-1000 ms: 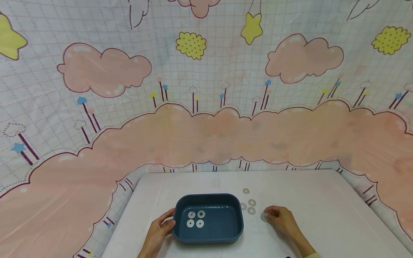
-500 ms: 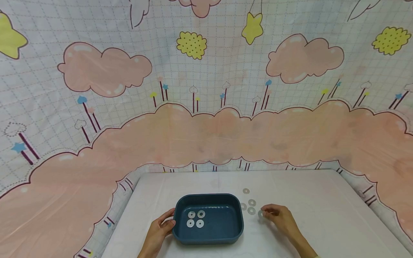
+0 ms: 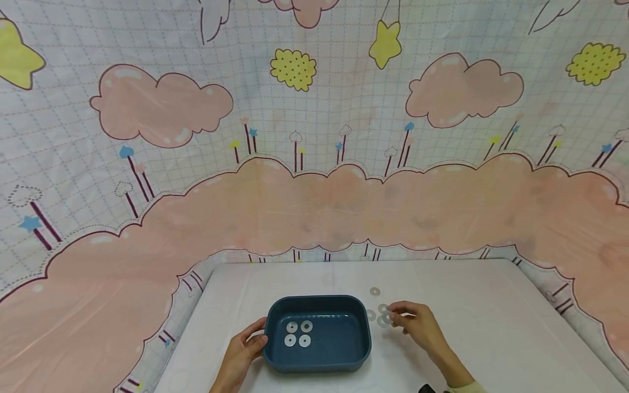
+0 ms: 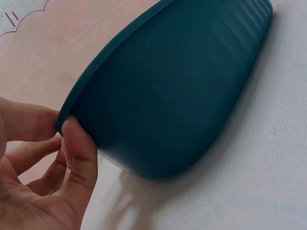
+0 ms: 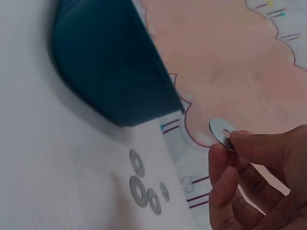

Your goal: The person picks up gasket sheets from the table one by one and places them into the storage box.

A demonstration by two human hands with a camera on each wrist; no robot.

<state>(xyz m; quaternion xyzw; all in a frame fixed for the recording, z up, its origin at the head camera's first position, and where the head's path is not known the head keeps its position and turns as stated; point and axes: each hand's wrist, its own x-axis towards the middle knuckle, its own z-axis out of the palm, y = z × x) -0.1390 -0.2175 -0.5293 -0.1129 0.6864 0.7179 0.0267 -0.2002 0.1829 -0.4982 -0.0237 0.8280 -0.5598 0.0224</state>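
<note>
My left hand (image 3: 239,349) holds the left end of a dark blue rectangular tub (image 3: 339,361), its thumb and fingers pinching the rim in the left wrist view. Several flat metal washers (image 3: 301,342) lie grouped in the tub's left half. Right of the tub, my right hand (image 3: 421,326) pinches one washer (image 5: 217,128) between thumb and fingertip, tilted and raised in the right wrist view. Several more washers (image 5: 135,186) lie on the white table below it, one set farther back. In the head view the held washer overlaps those on the table.
The white-covered table (image 3: 516,327) extends to both sides and behind the tub. A patterned cloth backdrop (image 3: 314,213) with clouds and stars rises behind it. A pale sleeve (image 3: 469,387) shows at the bottom edge.
My right hand has lifted a washer from the table and carried it left and slightly away, over the other washers. The left hand and tub have stayed put.
</note>
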